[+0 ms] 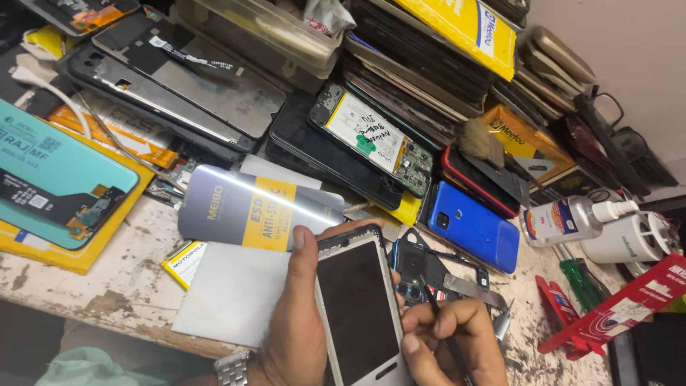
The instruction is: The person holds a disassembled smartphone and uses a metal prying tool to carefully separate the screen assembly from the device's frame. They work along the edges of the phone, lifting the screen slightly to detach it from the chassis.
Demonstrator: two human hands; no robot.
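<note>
Left hand: my left hand [300, 322] wraps around a phone [357, 307] from its left side, thumb up along the edge, gripping it screen-up just above the bench [121, 286].
Phone: dark screen, pale frame, tilted slightly, top end pointing away from me; it sits between my 2 hands.
Right hand: my right hand [450, 343] is closed around a thin dark tool [437, 307], fingers curled, touching the phone's right edge.
Wrist: I see a metal watch band [232, 368] on the left wrist.
Behind the phone: a silver anti-static bag [250, 207] with a yellow stripe lies flat, and a black phone frame [421, 268] with camera holes lies just beside the phone.
Farther right: a blue phone back [475, 225], a clear squeeze bottle [572, 220] on its side, a green-handled screwdriver [580, 282].
Back: stacked phone screens [421, 71] piled against the wall.
Left: a teal display panel [50, 182] on yellow card.
</note>
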